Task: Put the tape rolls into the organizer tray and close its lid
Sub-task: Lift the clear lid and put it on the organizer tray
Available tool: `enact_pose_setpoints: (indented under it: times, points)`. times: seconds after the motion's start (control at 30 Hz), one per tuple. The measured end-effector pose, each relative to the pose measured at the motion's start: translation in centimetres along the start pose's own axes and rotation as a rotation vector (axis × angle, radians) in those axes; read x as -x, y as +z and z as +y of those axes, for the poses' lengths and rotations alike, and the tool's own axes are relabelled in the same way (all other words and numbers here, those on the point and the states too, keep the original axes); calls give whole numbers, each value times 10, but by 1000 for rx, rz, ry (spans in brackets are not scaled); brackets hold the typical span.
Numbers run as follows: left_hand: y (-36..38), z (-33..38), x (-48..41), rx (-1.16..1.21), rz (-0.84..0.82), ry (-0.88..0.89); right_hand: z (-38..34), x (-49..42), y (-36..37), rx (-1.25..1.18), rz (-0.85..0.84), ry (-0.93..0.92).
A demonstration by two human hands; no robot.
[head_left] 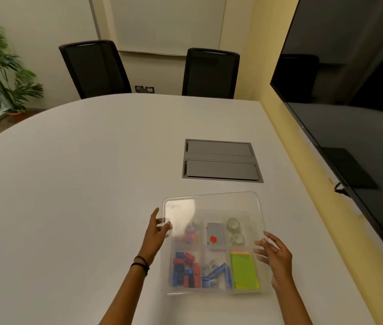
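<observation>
A clear organizer tray (214, 292) sits on the white table near me. Two clear tape rolls (234, 231) lie in its far right compartment. A transparent lid (211, 205) is tilted over the tray, its far edge raised. My left hand (156, 231) grips the lid's left edge. On the lid's right edge rest the spread fingers of my right hand (273, 254). Other compartments hold paper clips, a grey sharpener with a red spot, red and blue clips, a blue stapler and green sticky notes.
A grey cable hatch (221, 160) is set into the table (80, 184) beyond the tray. A large dark screen (350, 102) hangs on the right wall. Two black chairs (210, 73) stand at the far edge, a plant (0, 66) at far left.
</observation>
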State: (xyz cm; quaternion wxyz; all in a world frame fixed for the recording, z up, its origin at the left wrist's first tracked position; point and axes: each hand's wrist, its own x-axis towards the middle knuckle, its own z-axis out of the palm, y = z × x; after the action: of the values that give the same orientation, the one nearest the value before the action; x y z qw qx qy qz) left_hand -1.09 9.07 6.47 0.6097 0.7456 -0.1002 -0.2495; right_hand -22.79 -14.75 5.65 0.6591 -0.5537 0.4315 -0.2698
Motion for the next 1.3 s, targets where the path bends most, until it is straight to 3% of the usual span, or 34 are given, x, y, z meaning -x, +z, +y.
enact_pose_setpoints:
  times: [0.27, 0.4, 0.6, 1.0, 1.3]
  points:
    - [22, -27, 13, -85, -81, -75, 23, -22, -1, -16, 141, 138]
    - [32, -32, 19, -64, -78, -66, 31, -26, 5, 120, 237, 120]
    - [35, -47, 22, -52, -95, -83, 41, -30, 8, 280, 235, 104]
    - [40, -57, 12, -86, -128, -61, 61, -34, 10, 351, 245, 157]
    - [37, -69, 3, -152, -6, -117, 62, -46, 8, 403, 205, 155]
